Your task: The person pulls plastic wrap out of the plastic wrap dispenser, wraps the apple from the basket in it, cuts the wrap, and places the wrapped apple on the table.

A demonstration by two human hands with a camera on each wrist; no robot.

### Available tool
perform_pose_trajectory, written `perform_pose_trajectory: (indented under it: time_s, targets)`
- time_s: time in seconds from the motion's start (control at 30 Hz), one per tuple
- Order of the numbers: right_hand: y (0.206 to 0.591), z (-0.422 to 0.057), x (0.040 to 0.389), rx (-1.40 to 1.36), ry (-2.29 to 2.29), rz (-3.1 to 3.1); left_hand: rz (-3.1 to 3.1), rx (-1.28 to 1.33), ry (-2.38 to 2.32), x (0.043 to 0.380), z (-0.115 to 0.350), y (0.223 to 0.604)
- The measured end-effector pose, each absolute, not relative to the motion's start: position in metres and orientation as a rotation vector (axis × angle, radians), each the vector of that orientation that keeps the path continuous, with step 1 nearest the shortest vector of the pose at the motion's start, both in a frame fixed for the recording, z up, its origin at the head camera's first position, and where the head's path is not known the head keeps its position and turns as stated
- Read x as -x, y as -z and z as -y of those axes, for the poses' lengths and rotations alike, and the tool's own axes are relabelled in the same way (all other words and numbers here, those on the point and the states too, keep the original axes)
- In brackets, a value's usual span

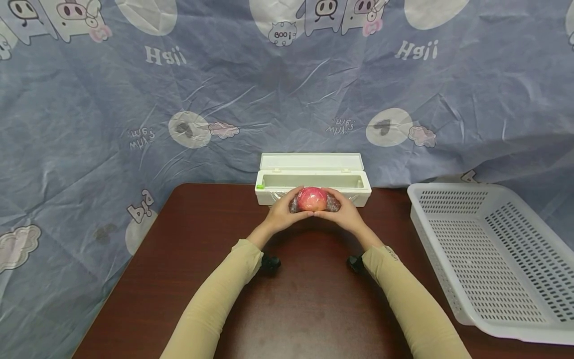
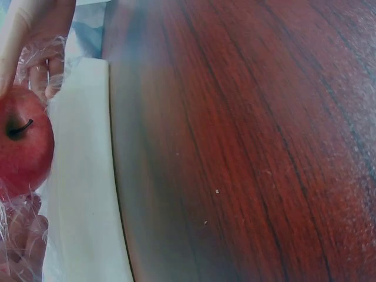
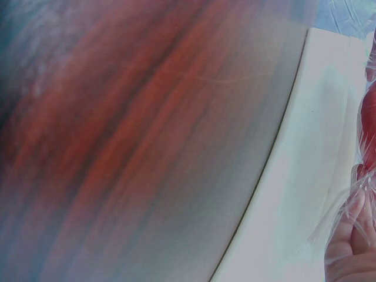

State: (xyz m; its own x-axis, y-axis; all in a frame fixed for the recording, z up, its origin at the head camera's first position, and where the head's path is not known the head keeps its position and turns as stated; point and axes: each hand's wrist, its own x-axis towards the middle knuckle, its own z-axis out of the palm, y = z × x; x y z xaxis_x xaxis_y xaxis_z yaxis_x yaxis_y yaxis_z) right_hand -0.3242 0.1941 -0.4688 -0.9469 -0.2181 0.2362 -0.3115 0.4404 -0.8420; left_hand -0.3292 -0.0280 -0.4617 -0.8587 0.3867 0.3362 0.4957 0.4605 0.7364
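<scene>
A red apple (image 1: 312,199) is held between both hands in front of the white box. My left hand (image 1: 280,213) grips it from the left and my right hand (image 1: 346,215) from the right, the thumbs meeting at its near side. Clear cling film (image 1: 333,203) lies around the apple, its gathered ends spreading over the fingers. In the left wrist view the apple (image 2: 26,150) shows its stem, with crinkled film (image 2: 14,229) beside it. The right wrist view catches only a sliver of the apple (image 3: 368,126) and film-covered fingers (image 3: 352,235) at its right edge.
The long white box (image 1: 264,198), a cling film dispenser by its look, stands at the table's back with its lid (image 1: 311,161) raised. A light grey perforated basket (image 1: 441,259) is on the right. The brown table (image 1: 202,259) meets a patterned cloth (image 1: 278,89) behind.
</scene>
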Motion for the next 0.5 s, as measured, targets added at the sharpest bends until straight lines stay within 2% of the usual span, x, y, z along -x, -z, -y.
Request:
perform_pose_trajectory:
  time_s: [0.27,0.5]
  targets:
    - [0.432,-0.185,0.297,-0.561,-1.529,2.585,2.573,0.784,1.348,0.326,0.030,0.461]
    - [0.426,-0.185,0.291,-0.535,-1.589,2.571,2.524,0.815,1.340,0.323,0.031,0.457]
